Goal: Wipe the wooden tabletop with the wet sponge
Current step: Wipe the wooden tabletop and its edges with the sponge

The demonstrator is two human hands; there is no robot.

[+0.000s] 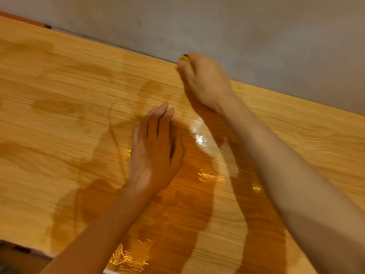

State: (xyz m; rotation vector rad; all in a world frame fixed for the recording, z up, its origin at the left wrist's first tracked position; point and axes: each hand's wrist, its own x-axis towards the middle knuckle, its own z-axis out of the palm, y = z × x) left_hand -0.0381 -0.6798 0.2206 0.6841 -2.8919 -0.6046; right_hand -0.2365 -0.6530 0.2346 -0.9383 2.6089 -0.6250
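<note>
I have my right hand (203,80) stretched to the far edge of the table (59,86), where it meets the wall (237,26). Its fingers curl over the sponge (184,58), gripping it; only a small yellow corner with a dark bit shows past my fingertips, right at the table's far edge. My left hand (156,151) lies flat on the wood near the middle, fingers straight and close together, holding nothing.

As for progress, I judge the job well under way. Broad dark wet bands sweep from the near edge up through the middle toward my right hand, and they shine where light hits them. Fainter damp patches lie to the left. The far left strip and the whole right side look pale and dry, so I take those as still to do, along with the far edge I am working now.

I can read no brand, label or writing anywhere; the picture is blurred.
</note>
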